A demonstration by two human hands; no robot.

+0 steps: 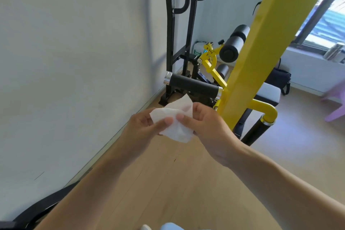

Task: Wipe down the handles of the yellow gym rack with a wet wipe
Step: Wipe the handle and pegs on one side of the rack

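Hands meet at mid-frame over the wood floor [168, 183], both on the wet wipe [175, 117]. Left hand [143, 127] pinches the wipe's near-left part, thumb on top, fingers curled beneath; right hand [209, 129] pinches its right side, thumb pressed on the sheet, other fingers folded behind. Wipe is crumpled and partly folded, not spread flat, one corner standing up toward the rack. Yellow gym rack upright [261, 52] rises just right of the hands. Foam-covered black handle [192, 85] with chrome end cap projects leftward from it, just beyond the wipe, not touched. Second black handle [255, 130] hangs below the yellow elbow at lower right, apart from both hands. Judgement: wiping not yet begun; wipe being readied. Risks: a bunched wipe would cover only a strip of the foam grip and miss its underside; a light two-point pinch could let the sheet drop to the floor and pick up dirt; the lower handle may be skipped, being out of the direct line.
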